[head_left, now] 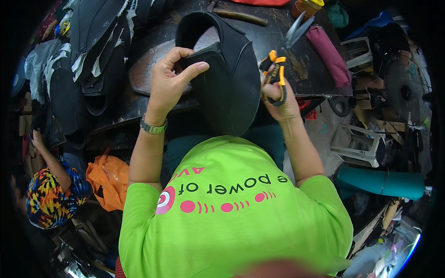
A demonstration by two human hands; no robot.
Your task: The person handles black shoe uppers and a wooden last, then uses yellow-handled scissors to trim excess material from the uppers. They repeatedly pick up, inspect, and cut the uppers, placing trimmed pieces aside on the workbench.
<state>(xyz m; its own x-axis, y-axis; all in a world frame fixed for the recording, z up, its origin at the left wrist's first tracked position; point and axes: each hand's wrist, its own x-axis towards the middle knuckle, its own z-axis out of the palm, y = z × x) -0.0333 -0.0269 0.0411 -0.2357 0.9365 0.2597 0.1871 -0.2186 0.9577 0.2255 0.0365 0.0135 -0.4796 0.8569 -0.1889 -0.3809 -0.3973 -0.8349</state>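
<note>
My left hand (170,79) grips the left edge of a large black curved piece of material (232,88), thumb on top and fingers curled over its rim. My right hand (279,95) holds scissors with orange and black handles (278,69); their grey blades (296,28) point up and away, open, just right of the black piece. The piece stands upright against a dark worktable (306,69), with a black strap loop (199,23) arching above it. A metal watch (153,126) is on my left wrist.
A stack of black cut pieces (83,60) lies at the left. A maroon roll (330,53) and a jar (306,7) sit on the table. White plastic stools (357,146), a teal roll (384,183), an orange bag (109,178) and a seated person (51,190) surround me.
</note>
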